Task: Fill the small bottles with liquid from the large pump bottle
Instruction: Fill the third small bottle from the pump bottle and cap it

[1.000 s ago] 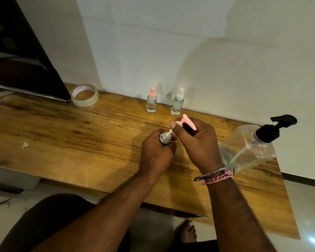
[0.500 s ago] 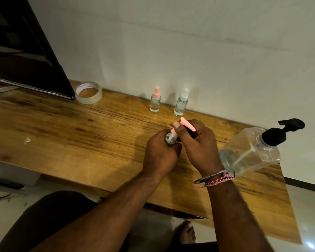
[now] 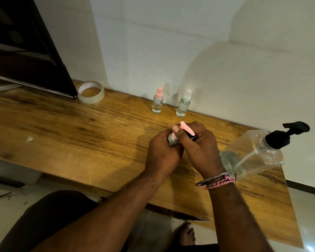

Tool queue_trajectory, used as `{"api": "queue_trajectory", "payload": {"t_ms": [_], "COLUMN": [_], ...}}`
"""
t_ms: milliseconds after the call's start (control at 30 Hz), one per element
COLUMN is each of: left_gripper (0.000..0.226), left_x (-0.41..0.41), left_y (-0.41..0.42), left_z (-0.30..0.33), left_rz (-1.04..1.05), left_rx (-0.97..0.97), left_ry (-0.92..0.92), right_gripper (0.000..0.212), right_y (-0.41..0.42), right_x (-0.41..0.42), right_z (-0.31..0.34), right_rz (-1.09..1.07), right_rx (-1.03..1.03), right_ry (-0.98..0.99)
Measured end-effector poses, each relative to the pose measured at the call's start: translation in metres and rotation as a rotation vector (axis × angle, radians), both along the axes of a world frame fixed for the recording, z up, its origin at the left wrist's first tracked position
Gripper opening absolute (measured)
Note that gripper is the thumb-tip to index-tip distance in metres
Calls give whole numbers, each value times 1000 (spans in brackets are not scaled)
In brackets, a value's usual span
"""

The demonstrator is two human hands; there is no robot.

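Note:
My left hand grips a small bottle over the wooden table; only its neck shows above my fingers. My right hand pinches the pink spray top, whose lower end sits at the bottle's neck. Two more small clear bottles stand by the wall: one with a pink top and one with a white top. The large clear pump bottle with a black pump head stands at the right, just beyond my right wrist, holding a little liquid at the bottom.
A roll of clear tape lies at the back left beside a dark screen. The wooden table runs along a white wall. A small white scrap lies at the left. My knee and foot show below the table edge.
The pink spray top has come down from above the bottle, its tube sliding in, and now sits at the neck. Both hands stay in the same place.

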State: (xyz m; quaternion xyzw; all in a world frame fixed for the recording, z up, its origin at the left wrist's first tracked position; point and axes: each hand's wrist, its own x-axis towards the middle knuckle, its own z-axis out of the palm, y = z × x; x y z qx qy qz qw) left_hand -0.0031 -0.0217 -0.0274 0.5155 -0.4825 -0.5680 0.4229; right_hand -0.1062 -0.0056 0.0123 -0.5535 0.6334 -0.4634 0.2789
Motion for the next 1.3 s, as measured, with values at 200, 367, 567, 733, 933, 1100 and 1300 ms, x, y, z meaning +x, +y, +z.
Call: {"api": "queue_trajectory", "payload": {"t_ms": [200, 367, 567, 733, 933, 1100, 1300], "left_gripper": [26, 27, 19, 17, 12, 13, 11], "left_x": [1, 2, 0, 0, -1, 0, -1], "left_y": [0, -1, -3, -1, 0, 0, 1], "left_z": [1, 0, 1, 1, 5, 7, 8], "left_rz": [13, 32, 30, 35, 29, 29, 45], "left_rx": [-3, 23, 18, 25, 25, 37, 51], "left_ry": [10, 57, 44, 40, -51, -57, -70], "right_gripper": [15, 10, 16, 51, 20, 46, 21], "right_y": [0, 3, 5, 6, 5, 5, 7], "right_x": [0, -2, -7, -5, -7, -3, -8], "right_z": [0, -3, -1, 0, -3, -5, -3], "right_rz": [0, 43, -25, 27, -55, -54, -45], "right_rx": [-1, 40, -9, 28, -9, 8, -30], "right_ry": [1, 11, 97, 138, 88, 158, 94]}}
